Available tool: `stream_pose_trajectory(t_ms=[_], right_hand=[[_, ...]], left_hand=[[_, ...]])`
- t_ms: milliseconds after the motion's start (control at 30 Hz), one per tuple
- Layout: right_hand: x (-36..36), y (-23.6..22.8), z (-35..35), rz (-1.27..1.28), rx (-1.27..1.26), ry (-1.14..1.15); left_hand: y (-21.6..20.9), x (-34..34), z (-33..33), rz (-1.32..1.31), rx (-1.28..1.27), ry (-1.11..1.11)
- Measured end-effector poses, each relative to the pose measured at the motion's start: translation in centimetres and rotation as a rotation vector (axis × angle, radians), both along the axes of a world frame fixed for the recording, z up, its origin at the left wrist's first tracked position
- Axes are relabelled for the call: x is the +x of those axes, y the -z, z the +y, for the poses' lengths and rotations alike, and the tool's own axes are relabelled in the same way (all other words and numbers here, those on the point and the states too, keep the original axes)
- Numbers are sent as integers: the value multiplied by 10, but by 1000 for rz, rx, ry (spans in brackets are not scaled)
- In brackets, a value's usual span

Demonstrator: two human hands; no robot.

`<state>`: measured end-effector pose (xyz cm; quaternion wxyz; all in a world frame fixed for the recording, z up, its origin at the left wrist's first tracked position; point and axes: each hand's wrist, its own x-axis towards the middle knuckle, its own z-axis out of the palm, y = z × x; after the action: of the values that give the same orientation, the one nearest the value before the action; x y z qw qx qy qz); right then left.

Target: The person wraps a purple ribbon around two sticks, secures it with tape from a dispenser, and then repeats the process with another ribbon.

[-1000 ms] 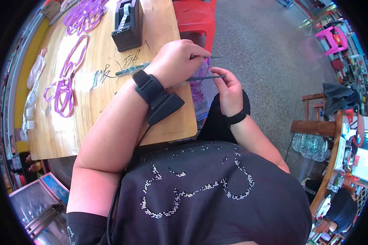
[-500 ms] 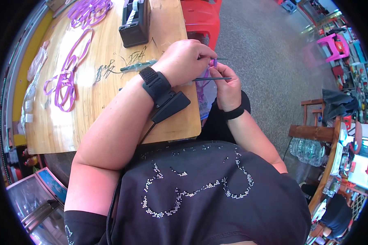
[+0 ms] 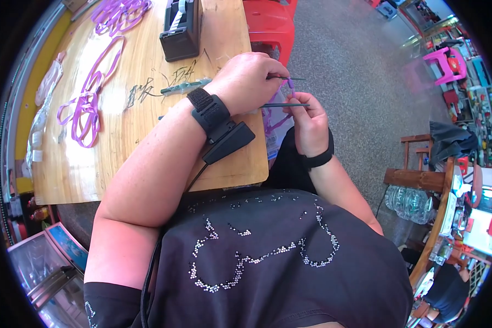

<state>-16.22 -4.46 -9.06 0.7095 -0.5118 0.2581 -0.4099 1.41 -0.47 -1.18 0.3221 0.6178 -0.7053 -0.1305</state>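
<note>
My left hand (image 3: 250, 82) reaches over the table's right edge, fingers closed on a narrow purple ribbon (image 3: 291, 84). A thin dark rod (image 3: 296, 79) sticks out beyond those fingertips. Just below and to the right, my right hand (image 3: 311, 123) pinches the lower part of the ribbon between thumb and finger. A second thin dark rod (image 3: 284, 105) runs from under my left wrist across to the right fingertips; whether they grip it is unclear. More purple ribbon hangs beside the table edge, partly hidden by my hands.
On the wooden table (image 3: 147, 142) lie a looped purple ribbon (image 3: 87, 104), a purple ribbon pile (image 3: 117, 13), a black tape dispenser (image 3: 180, 30) and a green-and-clear pen-like item (image 3: 185, 87). A red plastic stool (image 3: 269, 24) stands beyond its right edge.
My right hand has shifted slightly right and down, away from the left fingers. A short length of purple ribbon now stretches between the hands. My left hand has barely moved.
</note>
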Motion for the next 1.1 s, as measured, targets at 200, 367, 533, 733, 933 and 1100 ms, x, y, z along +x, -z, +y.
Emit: stream_pose_trajectory(t_ms=[200, 367, 533, 733, 933, 1100], right_hand=[[-1, -2, -9, -176, 400, -163], [-9, 6, -10, -174, 493, -316], [-8, 6, -14, -203, 458, -337], [-4, 16, -10, -166, 238, -202], [2, 13, -9, -115, 154, -88], [15, 6, -13, -122, 62, -103]], left_hand=[[1, 0, 0, 26, 1, -5], [1, 0, 0, 10, -21, 10], [2, 1, 0, 28, -24, 14], [3, 0, 0, 30, -21, 0], [3, 0, 0, 25, -22, -5], [0, -1, 0, 19, 8, -4]])
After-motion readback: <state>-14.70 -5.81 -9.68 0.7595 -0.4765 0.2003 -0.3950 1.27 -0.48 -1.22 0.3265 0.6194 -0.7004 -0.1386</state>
